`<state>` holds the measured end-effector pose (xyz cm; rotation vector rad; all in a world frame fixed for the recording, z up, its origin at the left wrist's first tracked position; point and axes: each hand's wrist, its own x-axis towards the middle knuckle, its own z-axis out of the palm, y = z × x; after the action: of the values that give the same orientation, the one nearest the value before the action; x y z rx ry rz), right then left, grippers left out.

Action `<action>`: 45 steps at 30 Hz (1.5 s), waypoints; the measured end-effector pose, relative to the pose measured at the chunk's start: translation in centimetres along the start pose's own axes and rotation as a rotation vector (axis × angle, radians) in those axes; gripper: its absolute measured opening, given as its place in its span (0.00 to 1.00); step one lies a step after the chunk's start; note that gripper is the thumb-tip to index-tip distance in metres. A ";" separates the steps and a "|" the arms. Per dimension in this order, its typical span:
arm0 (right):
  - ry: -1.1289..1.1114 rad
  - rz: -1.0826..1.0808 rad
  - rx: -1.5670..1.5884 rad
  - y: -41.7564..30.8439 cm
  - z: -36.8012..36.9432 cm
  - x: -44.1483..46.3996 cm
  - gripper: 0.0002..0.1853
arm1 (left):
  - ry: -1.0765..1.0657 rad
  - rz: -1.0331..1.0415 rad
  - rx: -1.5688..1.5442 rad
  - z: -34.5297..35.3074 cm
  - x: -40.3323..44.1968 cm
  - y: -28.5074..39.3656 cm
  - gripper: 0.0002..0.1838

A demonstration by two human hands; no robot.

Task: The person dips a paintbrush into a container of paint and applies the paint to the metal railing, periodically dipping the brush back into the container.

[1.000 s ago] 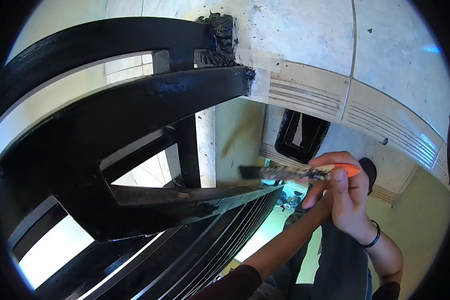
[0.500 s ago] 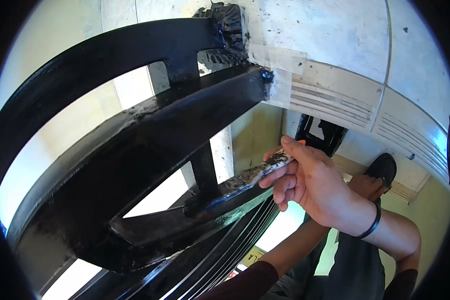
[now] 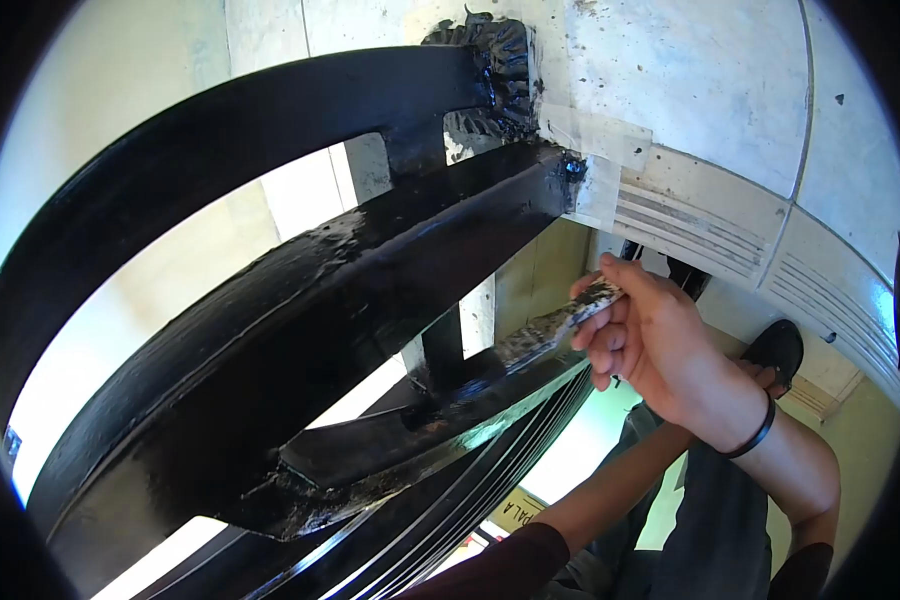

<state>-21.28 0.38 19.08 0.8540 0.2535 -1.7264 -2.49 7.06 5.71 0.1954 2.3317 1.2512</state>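
Observation:
My right hand (image 3: 650, 330), with a black band on its wrist, is closed around the paint-spattered handle of a paintbrush (image 3: 545, 335). The brush slants down to the left, its dark end against a lower bar of a glossy black curved frame (image 3: 370, 290). My left forearm (image 3: 620, 475) passes behind my right wrist. Past it, a patch of skin shows beside a black shoe, but my left fingers cannot be made out clearly. A black tray-like container (image 3: 688, 275) is partly hidden behind my right hand.
Masking tape (image 3: 610, 140) covers the pale, black-spotted tiles where the frame meets the wall. A ridged ledge (image 3: 700, 205) runs along them. The black shoe (image 3: 773, 345) is at right; a yellow lettered sign (image 3: 516, 510) appears below the frame.
The view has shifted, so the frame and tape sit farther right. My right hand still grips the paintbrush, whose dark end stays at the lower bar. More of the black container is covered.

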 end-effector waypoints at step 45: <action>-0.133 -0.022 0.065 -1.0 3.5 -2.8 0.21 | 0.062 -0.019 0.070 0.1 -0.4 0.6 0.18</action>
<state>-23.38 0.83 23.18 0.7815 0.1188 -1.8121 -2.19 7.35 6.30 0.1594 2.4262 1.1836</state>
